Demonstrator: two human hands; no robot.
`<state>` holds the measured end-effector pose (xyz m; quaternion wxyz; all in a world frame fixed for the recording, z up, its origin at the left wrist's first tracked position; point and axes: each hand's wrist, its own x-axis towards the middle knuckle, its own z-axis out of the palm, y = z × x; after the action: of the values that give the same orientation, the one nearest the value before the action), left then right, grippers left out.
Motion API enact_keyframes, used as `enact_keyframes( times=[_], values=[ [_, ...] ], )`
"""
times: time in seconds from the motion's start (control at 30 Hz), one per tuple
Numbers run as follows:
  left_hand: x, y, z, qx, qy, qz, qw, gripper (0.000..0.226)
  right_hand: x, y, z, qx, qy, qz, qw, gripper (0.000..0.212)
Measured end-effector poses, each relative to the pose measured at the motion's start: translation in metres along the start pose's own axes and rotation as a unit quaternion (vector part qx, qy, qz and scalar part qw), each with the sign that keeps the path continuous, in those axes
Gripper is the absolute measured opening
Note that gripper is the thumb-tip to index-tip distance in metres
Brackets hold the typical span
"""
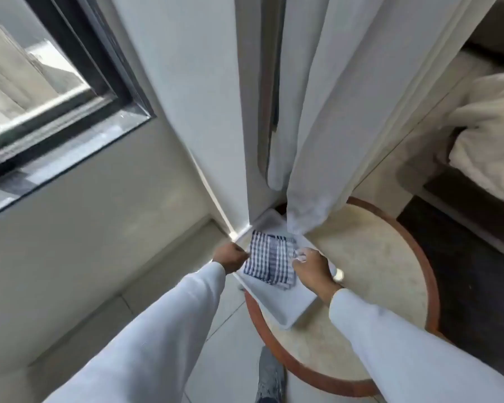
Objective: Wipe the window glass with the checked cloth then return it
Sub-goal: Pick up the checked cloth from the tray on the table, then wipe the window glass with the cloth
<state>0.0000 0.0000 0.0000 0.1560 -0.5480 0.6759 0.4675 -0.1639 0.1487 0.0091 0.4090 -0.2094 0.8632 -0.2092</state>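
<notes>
A folded blue-and-white checked cloth (269, 261) lies on a white tray (288, 303) that sits on a round table. My left hand (230, 257) is at the cloth's left edge, fingers curled against it. On the opposite side my right hand (313, 270) rests, fingertips touching the fabric. Whether either hand actually grips the cloth is unclear. The window glass (21, 91), in a dark frame, is at the upper left.
The round table (376, 257) has a pale top and a reddish-brown rim. White curtains (312, 141) hang down onto the tray's far corner. A bed with pale bedding (489, 141) is at the right. My shoe (269, 376) stands on the tiled floor.
</notes>
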Motion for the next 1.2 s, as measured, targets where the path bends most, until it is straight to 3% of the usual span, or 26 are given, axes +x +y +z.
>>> enact_keyframes(
  times=[0.13, 0.3, 0.43, 0.6, 0.73, 0.87, 0.97, 1.1, 1.2],
  values=[
    [0.056, -0.014, 0.031, 0.003, 0.013, -0.029, 0.999, 0.022, 0.053, 0.025, 0.040, 0.018, -0.005, 0.081, 0.997, 0.048],
    [0.103, -0.026, 0.056, 0.012, 0.037, 0.000, 0.999, 0.048, 0.096, 0.046, 0.078, 0.005, 0.082, 0.099, 0.992, 0.065],
    [0.113, -0.034, 0.061, 0.014, 0.041, 0.038, 0.998, 0.053, 0.111, 0.053, 0.089, 0.021, 0.081, 0.098, 0.992, 0.028],
    [0.096, -0.043, 0.043, -0.107, 0.120, 0.092, 0.983, 0.051, 0.090, 0.034, 0.082, 0.148, 0.047, 0.025, 0.987, 0.038],
    [0.059, -0.037, -0.009, -0.238, 0.183, 0.098, 0.949, 0.036, 0.054, -0.031, 0.072, 0.227, -0.029, 0.001, 0.973, 0.036],
    [0.013, -0.028, -0.095, -0.358, 0.179, 0.113, 0.910, 0.021, 0.009, -0.118, 0.057, 0.260, -0.098, -0.051, 0.959, 0.021],
    [-0.042, -0.025, -0.179, -0.370, 0.206, 0.127, 0.897, 0.030, -0.040, -0.199, 0.038, 0.263, -0.138, -0.106, 0.949, 0.009],
    [-0.138, -0.021, -0.288, -0.371, 0.249, 0.143, 0.883, 0.014, -0.118, -0.308, 0.001, 0.251, -0.178, -0.197, 0.931, 0.019],
    [-0.223, -0.012, -0.366, -0.358, 0.311, 0.190, 0.860, 0.024, -0.190, -0.392, -0.031, 0.255, -0.196, -0.273, 0.907, 0.027]
  ],
)
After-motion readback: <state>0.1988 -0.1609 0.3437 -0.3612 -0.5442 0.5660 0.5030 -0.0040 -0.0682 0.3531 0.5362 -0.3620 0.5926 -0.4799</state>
